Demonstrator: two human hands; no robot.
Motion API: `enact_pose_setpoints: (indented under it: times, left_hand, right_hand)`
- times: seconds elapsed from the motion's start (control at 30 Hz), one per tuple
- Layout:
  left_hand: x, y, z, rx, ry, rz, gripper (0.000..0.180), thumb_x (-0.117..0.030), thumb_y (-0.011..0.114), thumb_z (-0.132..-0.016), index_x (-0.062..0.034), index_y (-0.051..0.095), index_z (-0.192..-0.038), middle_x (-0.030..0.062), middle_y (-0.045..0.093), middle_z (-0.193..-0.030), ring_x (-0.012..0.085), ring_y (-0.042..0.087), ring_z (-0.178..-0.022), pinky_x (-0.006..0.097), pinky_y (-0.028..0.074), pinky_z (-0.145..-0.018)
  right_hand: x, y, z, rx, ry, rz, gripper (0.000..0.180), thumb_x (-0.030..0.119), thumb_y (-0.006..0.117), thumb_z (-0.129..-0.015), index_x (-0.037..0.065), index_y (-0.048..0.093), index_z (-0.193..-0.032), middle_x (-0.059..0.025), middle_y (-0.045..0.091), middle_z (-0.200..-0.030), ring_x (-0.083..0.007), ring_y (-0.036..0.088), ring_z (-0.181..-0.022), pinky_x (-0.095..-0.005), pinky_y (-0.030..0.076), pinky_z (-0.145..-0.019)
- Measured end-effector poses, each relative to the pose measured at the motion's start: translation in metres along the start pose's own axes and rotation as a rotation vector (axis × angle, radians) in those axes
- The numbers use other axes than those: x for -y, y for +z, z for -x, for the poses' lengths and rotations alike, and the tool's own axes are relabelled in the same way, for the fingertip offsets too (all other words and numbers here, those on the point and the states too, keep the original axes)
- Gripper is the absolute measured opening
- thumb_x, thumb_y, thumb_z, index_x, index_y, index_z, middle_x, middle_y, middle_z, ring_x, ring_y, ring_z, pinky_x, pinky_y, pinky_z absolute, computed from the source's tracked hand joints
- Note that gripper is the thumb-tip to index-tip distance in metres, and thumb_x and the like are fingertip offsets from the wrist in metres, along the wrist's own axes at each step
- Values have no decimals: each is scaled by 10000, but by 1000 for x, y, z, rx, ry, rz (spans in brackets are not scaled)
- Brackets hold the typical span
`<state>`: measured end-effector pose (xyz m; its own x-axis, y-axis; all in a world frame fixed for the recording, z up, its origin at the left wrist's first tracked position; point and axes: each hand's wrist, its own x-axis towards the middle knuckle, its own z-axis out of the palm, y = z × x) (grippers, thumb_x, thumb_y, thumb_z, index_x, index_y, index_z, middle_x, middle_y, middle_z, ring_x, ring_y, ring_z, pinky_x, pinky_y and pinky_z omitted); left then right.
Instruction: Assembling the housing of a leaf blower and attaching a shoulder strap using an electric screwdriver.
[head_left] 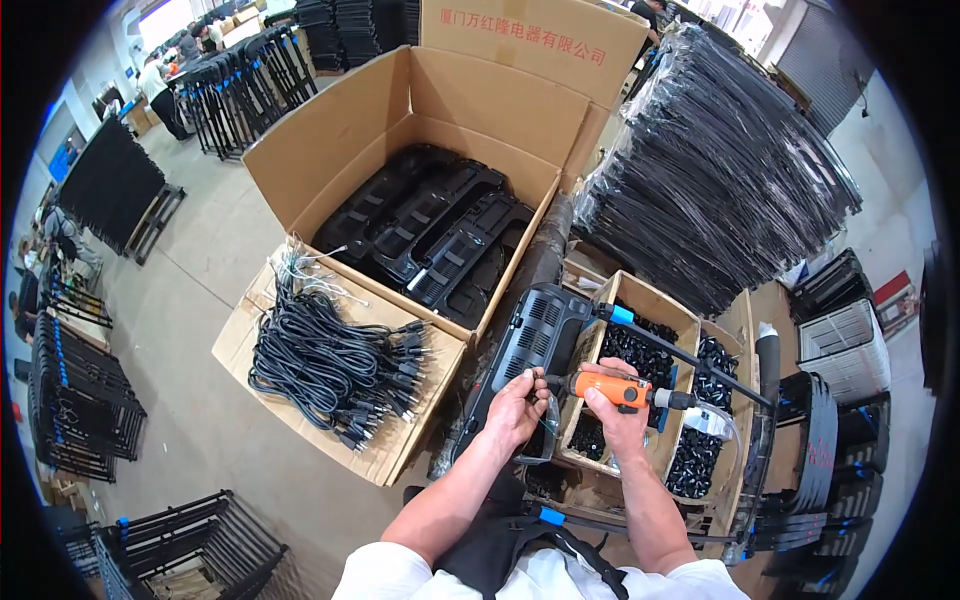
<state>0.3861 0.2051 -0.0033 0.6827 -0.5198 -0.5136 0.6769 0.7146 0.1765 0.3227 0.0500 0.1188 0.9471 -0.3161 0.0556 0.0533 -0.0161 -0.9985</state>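
Note:
My right hand (pixel 622 420) is wrapped round an orange power screwdriver (pixel 610 386) with a black rear end, its nose pointing left. At that nose my left hand (pixel 516 410) is closed in a pinch; whatever is between its fingertips is too small to make out. Both hands are above a long black plastic housing (pixel 534 335) with slotted vents, which lies slanted in front of me. A black tube (pixel 690 360) with a blue band slants past the screwdriver, over the parts bins.
Left of the housing, bundled black cables (pixel 325 360) lie on a cardboard flap (pixel 240 345). Behind stands an open carton (pixel 480 95) holding several black housings (pixel 440 235). Wooden bins (pixel 690 330) with small black parts are at the right, below a large stack of wrapped black tubes (pixel 710 170).

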Motion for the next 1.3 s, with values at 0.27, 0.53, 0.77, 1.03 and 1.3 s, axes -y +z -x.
enact_pose_setpoints:
  times: [0.27, 0.53, 0.77, 1.03, 1.3]
  left_hand:
    - [-20, -8, -14, 69, -32, 49, 237, -253, 558, -1092, -60, 640, -1202, 24, 658, -920, 147, 646, -792, 289, 589, -722]
    - [-20, 1, -20, 78, -49, 74, 334, -309, 468, -1124, -35, 638, -1209, 65, 692, -977, 180, 687, -849, 314, 599, -736]
    - [-12, 11, 1, -15, -113, -118, 297, -258, 425, -1124, -20, 598, -1161, 151, 706, -1152, 243, 696, -940, 358, 577, -801]
    - [-3, -10, 22, 90, -137, -329, 315, -197, 517, -1113, -44, 629, -1364, -9, 673, -968, 81, 603, -801, 237, 522, -713]
    - [-6, -20, 22, 81, -85, -443, 185, -184, 577, -1084, -45, 640, -1187, 4, 658, -920, 98, 601, -750, 256, 521, -668]
  right_hand:
    - [-2, 23, -12, -29, -13, 28, 535, 52, 786, -866, -6, 544, -1339, -207, 692, -1259, -244, 668, -1161, -403, 521, -1054]
    - [-5, 42, -29, -50, -5, 43, 547, 43, 785, -868, -13, 537, -1352, -202, 683, -1276, -241, 665, -1159, -389, 532, -1036]
    - [-23, 53, -77, -111, -52, 101, 511, 60, 790, -881, 3, 565, -1336, -139, 704, -1245, -197, 662, -1131, -346, 525, -1029]
    - [-37, 65, -116, -99, -81, 115, 496, 74, 800, -878, 10, 586, -1321, -141, 713, -1216, -187, 675, -1099, -332, 544, -997]
    - [-41, 75, -121, -44, -61, 186, 493, 65, 800, -876, 14, 578, -1313, -147, 712, -1219, -198, 678, -1110, -353, 536, -1019]
